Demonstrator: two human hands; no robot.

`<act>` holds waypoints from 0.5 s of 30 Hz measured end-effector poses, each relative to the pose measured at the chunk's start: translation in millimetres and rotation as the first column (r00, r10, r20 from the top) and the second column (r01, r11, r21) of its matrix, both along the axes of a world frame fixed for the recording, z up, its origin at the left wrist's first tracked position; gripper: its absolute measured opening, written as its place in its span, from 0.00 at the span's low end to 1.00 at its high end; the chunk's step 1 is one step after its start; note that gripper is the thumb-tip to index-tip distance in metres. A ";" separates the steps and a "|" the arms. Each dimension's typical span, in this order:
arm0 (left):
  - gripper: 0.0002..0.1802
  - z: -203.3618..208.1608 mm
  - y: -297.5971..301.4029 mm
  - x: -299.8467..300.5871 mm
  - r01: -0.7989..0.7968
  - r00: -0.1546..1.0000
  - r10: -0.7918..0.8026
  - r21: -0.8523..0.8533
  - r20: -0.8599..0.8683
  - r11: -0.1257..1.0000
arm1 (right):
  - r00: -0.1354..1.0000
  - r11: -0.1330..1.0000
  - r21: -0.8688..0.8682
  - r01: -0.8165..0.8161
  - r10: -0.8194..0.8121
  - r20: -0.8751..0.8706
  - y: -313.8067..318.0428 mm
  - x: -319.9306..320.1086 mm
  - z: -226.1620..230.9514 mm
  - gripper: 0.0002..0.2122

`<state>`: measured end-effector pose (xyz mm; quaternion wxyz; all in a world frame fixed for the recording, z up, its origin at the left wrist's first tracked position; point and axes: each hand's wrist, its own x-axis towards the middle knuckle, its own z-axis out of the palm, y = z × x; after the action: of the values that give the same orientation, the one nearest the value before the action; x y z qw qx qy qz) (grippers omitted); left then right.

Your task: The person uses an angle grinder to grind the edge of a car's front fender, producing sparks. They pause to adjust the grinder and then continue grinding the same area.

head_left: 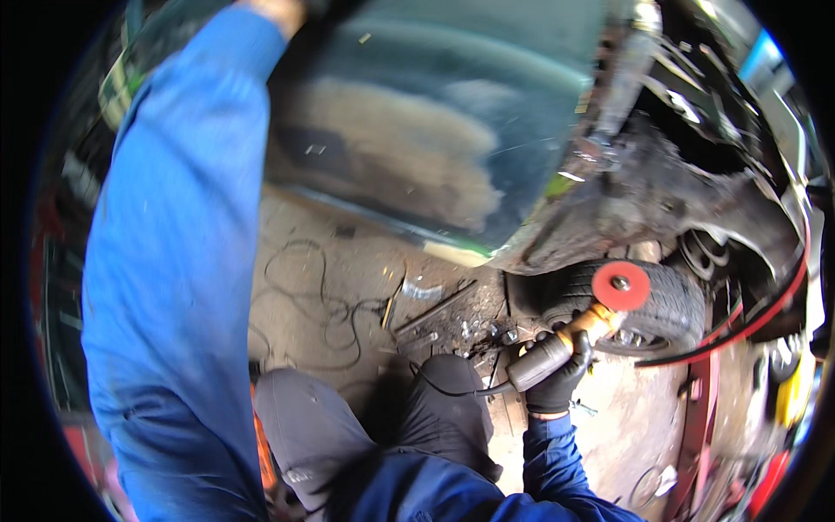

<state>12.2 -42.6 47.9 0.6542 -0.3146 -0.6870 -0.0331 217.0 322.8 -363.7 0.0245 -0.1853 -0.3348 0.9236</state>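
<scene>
My right hand (559, 374), in a black glove, is closed around the body of an angle grinder (548, 357) with a yellow head and a dark grey grip. Its round red disc (621, 285) points up and away from me, in front of a tyre (670, 300). My left arm reaches far up to the top of a dark green car door (531, 113). Only the wrist (277, 12) and a dark blur of my left hand show at the picture's edge; the fingers are hidden. A sanded, brownish patch (409, 148) covers much of the door.
Right of the door is the car's bare, rusty front body (644, 200) with jagged metal edges. A black cable (355, 335) loops over the concrete floor, beside metal strips (435, 309) and debris. A red metal beam (696, 418) lies at the right. My knees (448, 391) are bent below the door.
</scene>
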 end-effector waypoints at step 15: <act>0.35 7.3 -17.3 -17.1 0.061 0.984 -0.049 -0.067 0.169 0.996 | 0.881 0.823 0.321 0.469 -0.408 -0.241 -79.5 34.7 59.6 0.18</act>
<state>-4.9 -60.0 55.2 0.5813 -0.3530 -0.7312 -0.0530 251.7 243.3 -304.1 0.2980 -0.1741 -0.4478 0.8248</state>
